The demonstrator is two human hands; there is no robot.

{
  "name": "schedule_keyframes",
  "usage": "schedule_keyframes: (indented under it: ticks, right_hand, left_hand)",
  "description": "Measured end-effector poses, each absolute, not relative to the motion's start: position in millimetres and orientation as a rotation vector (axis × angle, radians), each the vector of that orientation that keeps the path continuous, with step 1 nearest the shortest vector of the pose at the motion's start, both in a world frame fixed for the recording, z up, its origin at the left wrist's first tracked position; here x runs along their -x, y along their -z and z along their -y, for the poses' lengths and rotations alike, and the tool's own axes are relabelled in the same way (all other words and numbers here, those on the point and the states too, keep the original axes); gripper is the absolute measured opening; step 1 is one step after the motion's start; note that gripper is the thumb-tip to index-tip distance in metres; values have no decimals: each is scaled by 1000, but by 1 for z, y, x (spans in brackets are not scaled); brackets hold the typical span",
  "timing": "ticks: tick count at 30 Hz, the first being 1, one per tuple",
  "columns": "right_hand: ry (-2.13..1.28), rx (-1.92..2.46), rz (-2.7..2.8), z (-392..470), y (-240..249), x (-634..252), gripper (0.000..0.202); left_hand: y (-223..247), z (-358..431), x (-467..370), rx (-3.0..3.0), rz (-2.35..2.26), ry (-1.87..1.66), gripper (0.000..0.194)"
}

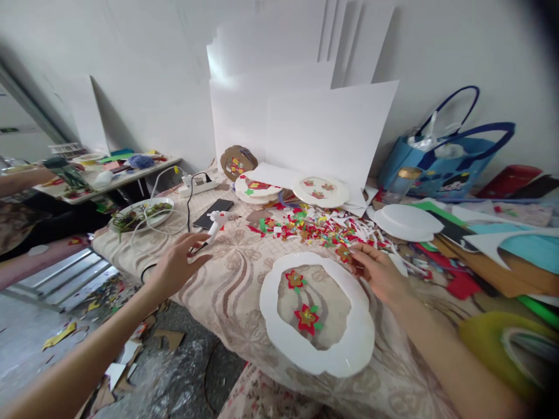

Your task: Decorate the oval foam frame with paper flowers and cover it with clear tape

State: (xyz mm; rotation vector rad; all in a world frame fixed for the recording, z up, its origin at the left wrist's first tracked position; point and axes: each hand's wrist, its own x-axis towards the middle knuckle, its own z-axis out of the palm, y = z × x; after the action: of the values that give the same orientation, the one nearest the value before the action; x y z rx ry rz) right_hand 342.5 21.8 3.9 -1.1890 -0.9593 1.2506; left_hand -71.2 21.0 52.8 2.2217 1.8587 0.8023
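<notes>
My left hand (181,262) is at the lower end of a white hot glue gun's handle, thumb spread apart from the fingers. The glue gun (216,220) has its nozzle toward the right; whether the fingertips touch it I cannot tell. My right hand (378,270) pinches a small brown-and-red paper flower (343,253) above the far right rim of a white ring-shaped frame (273,317). Inside the ring's opening are two red paper flowers with green leaves, one upper flower (294,279) and one lower flower (307,319).
Paper scraps (314,226) lie beyond the ring. A phone (213,213), a plate of plant pieces (163,216) and a power strip (198,185) are at left. Decorated discs (321,191) stand at the back. Yellow tape (489,337) is at right; another person's arm (21,181) is far left.
</notes>
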Motion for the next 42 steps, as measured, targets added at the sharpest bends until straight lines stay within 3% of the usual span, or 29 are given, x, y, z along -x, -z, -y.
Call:
schedule_keyframes:
  ticks: [2,8,16,26,42]
  right_hand:
    - [-1237,1189,1040,-19,-7,-337,25]
    - [-1269,1160,1201,-24,-17,-316,21]
    - [-1251,1171,1264,-42,-24,-299,22]
    - [-1220,1210,1336,-46,-10,-298,20]
    - [-1386,1148,1227,-34,-14,-289,17]
  left_hand:
    - [-47,-33,53,-2183,-1649,-869,44]
    - [-41,-75,-24,-1957,-1201,-843,27]
    - [-45,-109,-103,-1683,-722,-470,34]
    - [-23,-108,-111,-1273,-664,-354,38]
    - [-26,-96,-109,-1227,-716,-396,34]
